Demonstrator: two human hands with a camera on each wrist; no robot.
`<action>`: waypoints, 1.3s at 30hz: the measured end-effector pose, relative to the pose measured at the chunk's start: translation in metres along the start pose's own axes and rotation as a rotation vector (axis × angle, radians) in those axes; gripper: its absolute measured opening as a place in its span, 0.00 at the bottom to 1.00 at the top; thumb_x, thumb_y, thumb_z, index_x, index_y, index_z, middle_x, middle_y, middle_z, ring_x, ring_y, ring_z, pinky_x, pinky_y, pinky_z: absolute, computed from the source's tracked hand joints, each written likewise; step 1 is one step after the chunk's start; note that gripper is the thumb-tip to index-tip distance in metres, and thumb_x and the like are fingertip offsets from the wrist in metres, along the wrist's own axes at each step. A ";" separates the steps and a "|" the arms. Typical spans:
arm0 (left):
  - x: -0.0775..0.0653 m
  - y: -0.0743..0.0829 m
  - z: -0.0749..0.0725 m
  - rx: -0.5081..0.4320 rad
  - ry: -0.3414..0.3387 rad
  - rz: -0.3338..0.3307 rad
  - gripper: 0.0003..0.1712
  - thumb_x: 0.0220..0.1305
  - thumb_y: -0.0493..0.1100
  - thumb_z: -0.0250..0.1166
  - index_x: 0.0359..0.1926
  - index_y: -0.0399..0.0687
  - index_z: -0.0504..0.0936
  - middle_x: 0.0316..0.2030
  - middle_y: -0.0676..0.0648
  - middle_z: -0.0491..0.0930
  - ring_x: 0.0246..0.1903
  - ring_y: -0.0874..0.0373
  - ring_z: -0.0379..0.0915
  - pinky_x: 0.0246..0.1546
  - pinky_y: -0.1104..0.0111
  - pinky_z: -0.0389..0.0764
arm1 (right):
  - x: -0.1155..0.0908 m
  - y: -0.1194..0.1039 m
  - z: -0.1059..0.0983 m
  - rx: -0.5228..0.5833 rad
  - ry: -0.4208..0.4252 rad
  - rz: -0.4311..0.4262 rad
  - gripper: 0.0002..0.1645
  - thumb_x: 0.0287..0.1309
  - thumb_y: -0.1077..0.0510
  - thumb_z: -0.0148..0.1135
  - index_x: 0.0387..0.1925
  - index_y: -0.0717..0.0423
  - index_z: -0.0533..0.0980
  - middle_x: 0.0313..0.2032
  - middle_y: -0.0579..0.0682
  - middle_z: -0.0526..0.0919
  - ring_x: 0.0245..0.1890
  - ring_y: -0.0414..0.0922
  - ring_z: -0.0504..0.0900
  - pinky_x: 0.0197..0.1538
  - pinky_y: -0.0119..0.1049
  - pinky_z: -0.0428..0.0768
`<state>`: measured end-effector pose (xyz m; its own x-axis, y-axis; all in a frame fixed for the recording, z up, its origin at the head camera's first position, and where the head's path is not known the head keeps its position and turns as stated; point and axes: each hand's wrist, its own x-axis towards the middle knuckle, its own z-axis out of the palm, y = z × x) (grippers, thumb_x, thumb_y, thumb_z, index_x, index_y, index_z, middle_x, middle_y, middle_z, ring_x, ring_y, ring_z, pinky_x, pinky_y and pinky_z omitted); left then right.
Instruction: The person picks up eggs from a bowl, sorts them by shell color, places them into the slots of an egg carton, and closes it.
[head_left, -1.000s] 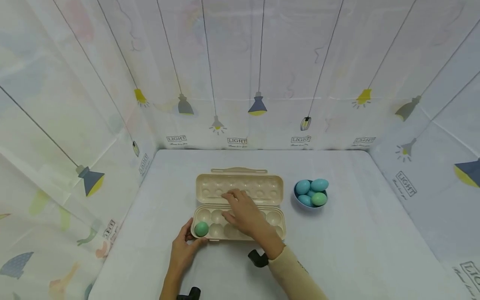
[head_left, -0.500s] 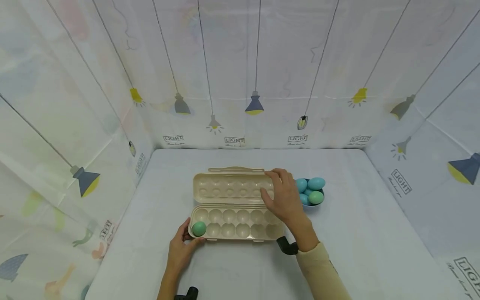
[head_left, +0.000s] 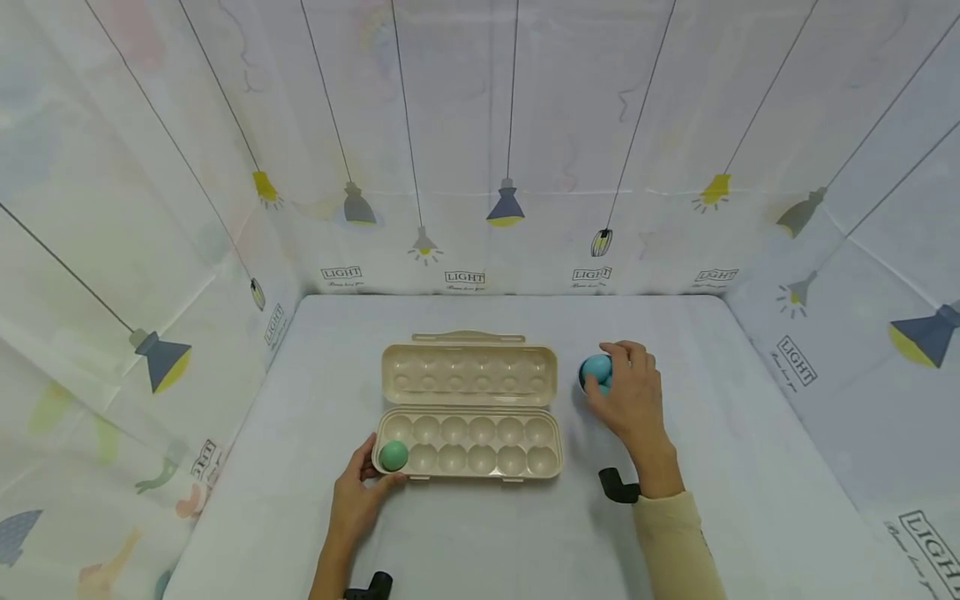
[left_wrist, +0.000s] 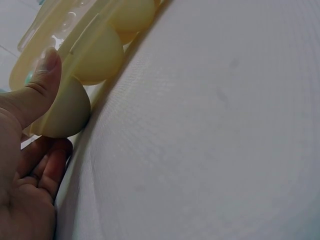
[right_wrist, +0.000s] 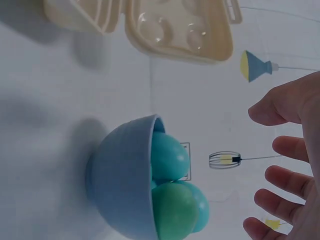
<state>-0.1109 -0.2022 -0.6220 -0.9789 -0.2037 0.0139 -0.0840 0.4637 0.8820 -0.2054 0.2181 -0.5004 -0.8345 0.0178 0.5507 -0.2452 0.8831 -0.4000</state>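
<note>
A cream plastic egg carton (head_left: 468, 400) lies unfolded on the white table, its lid at the back. One green egg (head_left: 393, 456) sits in the front left cup. My left hand (head_left: 357, 496) grips the carton's left end, thumb (left_wrist: 47, 67) on the rim and fingers low beside the end cup. Over a small blue bowl (right_wrist: 122, 175) to the carton's right hovers my right hand (head_left: 633, 396). Its fingers (right_wrist: 280, 202) are spread, apart from the eggs. Blue eggs (right_wrist: 170, 156) and a green egg (right_wrist: 175, 212) fill the bowl; in the head view the hand hides part of them.
The white tabletop (head_left: 480, 542) reaches a back edge along a white curtain (head_left: 465, 167) printed with hanging lamps. Each wrist wears a black camera mount, such as the one (head_left: 618, 486) at the right wrist.
My right hand has travelled from above the carton rightward to the bowl of eggs. The left hand has kept its place at the carton's left end. The head view has shifted slightly.
</note>
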 end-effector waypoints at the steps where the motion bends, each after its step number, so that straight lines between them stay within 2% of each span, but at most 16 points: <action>1: 0.000 0.000 0.000 0.000 -0.001 0.000 0.54 0.47 0.57 0.79 0.74 0.54 0.65 0.54 0.48 0.81 0.45 0.60 0.78 0.52 0.69 0.76 | -0.002 0.004 0.000 -0.010 -0.014 0.020 0.28 0.53 0.56 0.66 0.56 0.62 0.75 0.55 0.65 0.72 0.53 0.65 0.70 0.48 0.62 0.69; 7: -0.001 0.004 -0.002 -0.013 0.008 0.013 0.53 0.47 0.54 0.80 0.73 0.53 0.67 0.53 0.48 0.82 0.44 0.60 0.78 0.50 0.71 0.77 | -0.016 0.028 0.003 -0.038 -0.094 0.120 0.29 0.54 0.55 0.64 0.57 0.62 0.74 0.58 0.67 0.68 0.54 0.65 0.67 0.49 0.64 0.67; 21: -0.001 0.001 -0.001 -0.012 -0.003 0.000 0.54 0.48 0.57 0.79 0.74 0.53 0.66 0.55 0.48 0.81 0.46 0.59 0.78 0.51 0.70 0.76 | -0.030 0.058 0.018 -0.058 -0.210 0.190 0.28 0.58 0.54 0.63 0.58 0.63 0.72 0.58 0.68 0.67 0.56 0.67 0.67 0.49 0.66 0.68; 39: -0.003 0.005 -0.002 -0.019 0.007 0.008 0.54 0.46 0.56 0.80 0.73 0.53 0.66 0.55 0.50 0.81 0.44 0.62 0.77 0.50 0.71 0.76 | -0.030 0.060 0.022 -0.042 -0.198 0.204 0.26 0.57 0.58 0.65 0.55 0.66 0.74 0.55 0.70 0.69 0.52 0.66 0.70 0.49 0.64 0.70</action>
<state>-0.1083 -0.2010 -0.6171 -0.9783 -0.2059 0.0237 -0.0729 0.4488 0.8906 -0.2063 0.2604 -0.5567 -0.9456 0.1091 0.3065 -0.0448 0.8895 -0.4548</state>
